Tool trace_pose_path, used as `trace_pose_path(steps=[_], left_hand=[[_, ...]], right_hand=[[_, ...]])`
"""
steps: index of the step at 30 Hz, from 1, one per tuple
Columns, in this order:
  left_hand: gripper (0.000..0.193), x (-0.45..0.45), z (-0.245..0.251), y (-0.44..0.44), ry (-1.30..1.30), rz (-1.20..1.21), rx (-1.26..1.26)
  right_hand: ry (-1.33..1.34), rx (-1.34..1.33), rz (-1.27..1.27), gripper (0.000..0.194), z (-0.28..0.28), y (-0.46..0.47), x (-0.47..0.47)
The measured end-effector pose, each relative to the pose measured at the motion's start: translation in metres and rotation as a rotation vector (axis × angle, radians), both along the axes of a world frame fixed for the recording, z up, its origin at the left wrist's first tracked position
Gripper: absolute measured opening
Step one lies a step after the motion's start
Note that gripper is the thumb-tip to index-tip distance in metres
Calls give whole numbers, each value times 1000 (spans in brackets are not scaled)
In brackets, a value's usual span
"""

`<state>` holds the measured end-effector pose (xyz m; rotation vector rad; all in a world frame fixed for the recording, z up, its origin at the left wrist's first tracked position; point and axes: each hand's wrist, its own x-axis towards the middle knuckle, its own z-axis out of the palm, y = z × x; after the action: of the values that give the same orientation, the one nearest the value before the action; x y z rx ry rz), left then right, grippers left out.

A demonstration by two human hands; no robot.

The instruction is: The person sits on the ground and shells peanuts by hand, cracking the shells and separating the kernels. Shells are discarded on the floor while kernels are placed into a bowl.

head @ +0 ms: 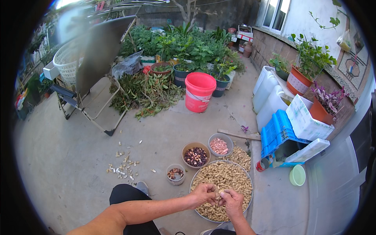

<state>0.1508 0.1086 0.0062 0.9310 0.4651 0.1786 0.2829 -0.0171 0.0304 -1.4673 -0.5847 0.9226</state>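
Over a wide round tray (191,188) heaped with unshelled peanuts (223,176), my left hand (204,194) and my right hand (232,202) meet, both gripping a peanut pod (218,196) between the fingertips. Fingers partly cover the pod, and whether it is cracked cannot be told. Beyond the tray stands a brown bowl (183,152) of dark purple peanut kernels (195,157). Behind it to the right, a grey bowl (230,141) holds pink kernels (218,146). A small clear tub (176,182) with some reddish-brown kernels (175,173) is left of the tray.
Empty shells (124,167) lie scattered on the concrete at left. More peanuts (239,157) are piled behind the tray. A red bucket (199,92) stands farther off. At right are a red can (262,165), a green basin (297,175) and a blue crate (276,132). A folding chair (100,117) stands at left.
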Motion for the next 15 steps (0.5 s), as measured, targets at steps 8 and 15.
trace_pose_path(steps=[8,15], left_hand=[[21,-1,-4,-4,31,32,76],[15,-2,0,-7,14,66,38]], right_hand=[[-183,-91,75,19,6,-5,-3],[-265,-82,71,25,7,-6,-2]])
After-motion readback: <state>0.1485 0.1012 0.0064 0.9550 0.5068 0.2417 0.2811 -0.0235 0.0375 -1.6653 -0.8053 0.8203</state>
